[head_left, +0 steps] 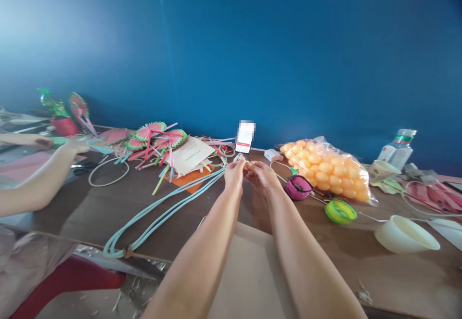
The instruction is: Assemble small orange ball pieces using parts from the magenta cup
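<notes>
My left hand (234, 171) and my right hand (260, 174) meet over the brown table (173, 223), fingers pinched together on a small pale thing (245, 164) that I cannot make out. Long light-blue hoops (159, 213) run from under my left hand toward the near left edge. A small purple pouch (298, 187) lies just right of my right hand.
A bag of orange balls (327, 167) sits at the right, with a green-yellow coil (340, 211), a white bowl (406, 235) and a bottle (399, 148). Pink-green paper fans (159, 136), paper strips and a white card (244, 138) lie behind. Another person's arm (36, 184) reaches in at left.
</notes>
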`<action>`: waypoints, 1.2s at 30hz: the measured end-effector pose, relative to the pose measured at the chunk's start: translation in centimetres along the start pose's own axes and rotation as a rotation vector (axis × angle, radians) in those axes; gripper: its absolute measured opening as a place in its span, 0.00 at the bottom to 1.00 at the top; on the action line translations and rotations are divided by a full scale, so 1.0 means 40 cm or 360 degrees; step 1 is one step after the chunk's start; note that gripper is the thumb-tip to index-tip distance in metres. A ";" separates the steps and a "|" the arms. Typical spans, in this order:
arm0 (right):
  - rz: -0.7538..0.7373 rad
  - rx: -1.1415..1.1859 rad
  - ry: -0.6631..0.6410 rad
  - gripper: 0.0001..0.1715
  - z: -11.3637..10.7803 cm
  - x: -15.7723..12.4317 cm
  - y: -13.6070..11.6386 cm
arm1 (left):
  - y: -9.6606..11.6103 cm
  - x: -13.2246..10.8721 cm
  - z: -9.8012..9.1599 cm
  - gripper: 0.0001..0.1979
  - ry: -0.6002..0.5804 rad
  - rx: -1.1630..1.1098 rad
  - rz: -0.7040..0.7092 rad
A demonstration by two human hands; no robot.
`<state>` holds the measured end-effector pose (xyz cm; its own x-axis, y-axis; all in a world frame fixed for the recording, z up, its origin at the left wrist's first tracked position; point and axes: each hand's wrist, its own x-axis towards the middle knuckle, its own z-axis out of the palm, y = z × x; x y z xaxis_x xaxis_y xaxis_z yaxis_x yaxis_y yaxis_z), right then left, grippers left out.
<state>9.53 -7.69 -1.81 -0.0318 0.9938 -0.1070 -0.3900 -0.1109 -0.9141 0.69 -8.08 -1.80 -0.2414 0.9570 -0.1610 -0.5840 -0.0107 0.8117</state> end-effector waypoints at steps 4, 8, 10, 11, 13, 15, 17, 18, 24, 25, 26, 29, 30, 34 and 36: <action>-0.0041 -0.0013 0.0020 0.18 0.002 0.003 0.004 | -0.006 0.004 -0.003 0.13 -0.0012 -0.0001 0.0024; -0.0038 0.0008 -0.0027 0.19 0.004 0.001 0.003 | -0.007 0.002 -0.003 0.12 -0.0031 0.0009 0.0016; -0.0040 0.0022 -0.0026 0.19 0.003 0.001 0.004 | -0.005 -0.001 -0.003 0.12 -0.0040 0.0015 0.0020; -0.0048 0.0026 -0.0013 0.19 0.003 0.001 0.005 | -0.005 -0.002 -0.002 0.13 -0.0047 0.0011 0.0023; -0.0058 0.0027 0.0012 0.19 0.002 0.003 0.008 | -0.004 -0.004 -0.002 0.13 -0.0058 0.0000 0.0024; -0.0056 0.0025 0.0017 0.19 0.001 0.004 0.009 | -0.004 -0.004 -0.001 0.14 -0.0066 -0.0003 0.0018; -0.0051 0.0019 0.0009 0.19 0.001 0.003 0.007 | -0.003 -0.003 -0.001 0.14 -0.0076 -0.0002 0.0018; -0.0050 0.0021 0.0005 0.18 0.002 0.001 0.005 | -0.003 -0.003 -0.001 0.15 -0.0090 -0.0002 0.0020; -0.0052 0.0081 -0.0053 0.17 0.001 -0.004 -0.004 | -0.004 0.001 -0.001 0.15 -0.0079 0.0047 0.0073; -0.0056 0.0089 -0.0051 0.17 0.001 -0.005 -0.005 | -0.005 0.001 -0.001 0.16 -0.0065 0.0061 0.0077; -0.0057 0.0096 -0.0050 0.17 0.001 -0.007 -0.007 | -0.006 0.002 -0.001 0.16 -0.0061 0.0068 0.0079; -0.0049 0.0109 -0.0072 0.18 0.003 -0.013 -0.012 | -0.008 0.002 -0.001 0.17 -0.0079 0.0048 0.0083; -0.0046 0.0105 -0.0084 0.18 0.003 -0.016 -0.014 | -0.008 0.002 -0.001 0.17 -0.0088 0.0040 0.0084; -0.0081 0.0088 -0.0089 0.19 0.006 -0.018 -0.014 | -0.004 -0.001 -0.001 0.17 -0.0104 0.0051 0.0091; -0.0107 0.0076 -0.0062 0.19 0.008 -0.014 -0.010 | -0.002 -0.002 -0.001 0.17 -0.0103 0.0059 0.0094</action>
<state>9.42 -8.20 -1.28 -0.0392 0.9988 -0.0297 -0.4359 -0.0438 -0.8989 0.74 -8.18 -1.89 -0.2235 0.9717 -0.0765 -0.5408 -0.0583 0.8392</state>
